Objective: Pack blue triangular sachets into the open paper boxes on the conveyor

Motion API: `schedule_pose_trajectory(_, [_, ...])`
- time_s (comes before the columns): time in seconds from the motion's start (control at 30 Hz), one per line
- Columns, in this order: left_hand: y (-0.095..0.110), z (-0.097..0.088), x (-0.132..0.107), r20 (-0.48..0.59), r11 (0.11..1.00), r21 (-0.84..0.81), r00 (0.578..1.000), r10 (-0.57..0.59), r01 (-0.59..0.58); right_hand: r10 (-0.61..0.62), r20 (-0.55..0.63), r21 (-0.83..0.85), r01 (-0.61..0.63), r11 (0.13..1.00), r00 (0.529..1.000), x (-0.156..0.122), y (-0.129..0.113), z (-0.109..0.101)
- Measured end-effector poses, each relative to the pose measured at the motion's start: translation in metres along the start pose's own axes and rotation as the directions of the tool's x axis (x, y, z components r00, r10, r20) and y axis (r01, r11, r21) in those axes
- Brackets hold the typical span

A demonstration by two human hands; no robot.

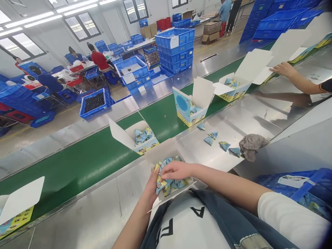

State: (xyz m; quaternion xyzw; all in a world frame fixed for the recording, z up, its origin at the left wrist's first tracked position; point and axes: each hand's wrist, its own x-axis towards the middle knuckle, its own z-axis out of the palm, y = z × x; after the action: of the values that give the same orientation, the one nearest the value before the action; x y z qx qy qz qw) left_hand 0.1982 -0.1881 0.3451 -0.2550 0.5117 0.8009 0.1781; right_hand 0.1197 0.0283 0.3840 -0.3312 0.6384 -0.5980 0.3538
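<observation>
An open white-lined carton (pixel 169 147) stands in front of me, heaped with small blue and yellow triangular packets (pixel 178 183). At its left side my left hand (pixel 151 186) is closed around triangular packets (pixel 160 185). Over the heap, my right hand (pixel 176 170) has its fingers curled, with the tips against the packets; what they grip, if anything, is hidden. Several loose packets (pixel 210 138) lie on the metal table to the right, beside a grey-brown rag (pixel 252 145).
A green conveyor belt (pixel 85 155) runs diagonally past, carrying open filled cartons (pixel 145 145). A co-worker's hand (pixel 285 70) touches a carton flap at the right. A blue crate (pixel 311 188) of packets stands at my right. Stacked blue crates (pixel 175 52) stand beyond the belt.
</observation>
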Motion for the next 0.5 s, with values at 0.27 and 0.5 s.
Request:
schedule_pose_trajectory(0.27, [-0.008, 0.014, 0.001, 0.099, 1.000, -0.009, 0.995, -0.006, 0.007, -0.033, -0.394, -0.089, -0.003, 0.996, 0.918, 0.007, 0.038, -0.001])
schedule_pose_trajectory(0.5, [0.002, 0.015, 0.021, 0.066, 0.987, 0.162, 0.998, 0.001, -0.011, 0.009, -0.612, -0.305, -0.246, 0.920, 0.790, -0.014, 0.055, -0.020])
